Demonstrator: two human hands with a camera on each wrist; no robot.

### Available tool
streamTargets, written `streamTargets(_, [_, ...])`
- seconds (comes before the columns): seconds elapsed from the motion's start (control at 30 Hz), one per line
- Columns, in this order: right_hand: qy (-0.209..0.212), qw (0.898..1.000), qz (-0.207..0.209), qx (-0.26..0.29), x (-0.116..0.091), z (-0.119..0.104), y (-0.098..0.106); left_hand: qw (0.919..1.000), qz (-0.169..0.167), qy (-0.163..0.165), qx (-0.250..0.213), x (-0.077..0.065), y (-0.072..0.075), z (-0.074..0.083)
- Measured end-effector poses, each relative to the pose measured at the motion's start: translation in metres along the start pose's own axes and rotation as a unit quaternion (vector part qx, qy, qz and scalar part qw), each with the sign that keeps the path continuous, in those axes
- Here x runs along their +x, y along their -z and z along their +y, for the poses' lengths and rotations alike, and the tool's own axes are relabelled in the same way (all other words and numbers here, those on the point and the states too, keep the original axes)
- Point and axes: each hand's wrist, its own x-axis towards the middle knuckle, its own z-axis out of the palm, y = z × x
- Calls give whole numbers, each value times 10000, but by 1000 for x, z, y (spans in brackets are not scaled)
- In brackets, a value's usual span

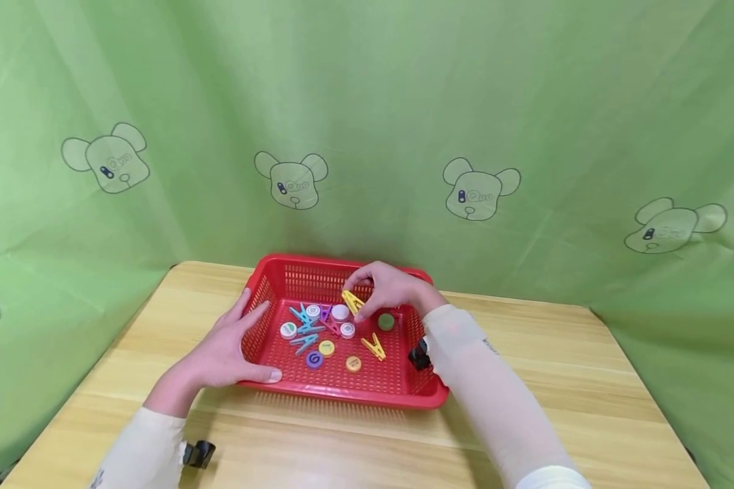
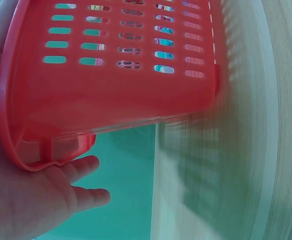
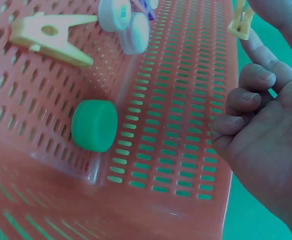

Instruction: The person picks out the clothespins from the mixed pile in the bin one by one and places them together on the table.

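My right hand (image 1: pixel 388 288) pinches a yellow clothespin (image 1: pixel 353 301) between thumb and fingers, above the back part of a red plastic basket (image 1: pixel 342 401). In the right wrist view, the held clothespin (image 3: pixel 242 22) shows at the top right. My left hand (image 1: pixel 223 350) is spread against the basket's left end, fingers fairly straight, thumb over the front rim. In the basket lie another yellow clothespin (image 1: pixel 374 347), several blue clothespins (image 1: pixel 306 341), purple clothespins (image 1: pixel 326 312), white bottle caps (image 1: pixel 340 312), a green cap (image 1: pixel 386 322), a purple cap (image 1: pixel 315 360) and an orange cap (image 1: pixel 353 364).
The basket stands on a light wooden table (image 1: pixel 526 380); its slotted walls rise around the small things. A green curtain (image 1: pixel 367 81) with bear-head outlines hangs right behind the table. A yellow cap (image 1: pixel 327 348) lies near the basket's middle.
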Motion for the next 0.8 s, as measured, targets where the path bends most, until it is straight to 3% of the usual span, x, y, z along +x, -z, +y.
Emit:
streamTargets(0.37, [-56,9999,77,89,-12,1,3,10000,-41,-2,-43,-3,-4,0])
streamTargets(0.8, [27,9999,102,130,-26,-14,35,10000,-22,-26,-26,-3,2,4])
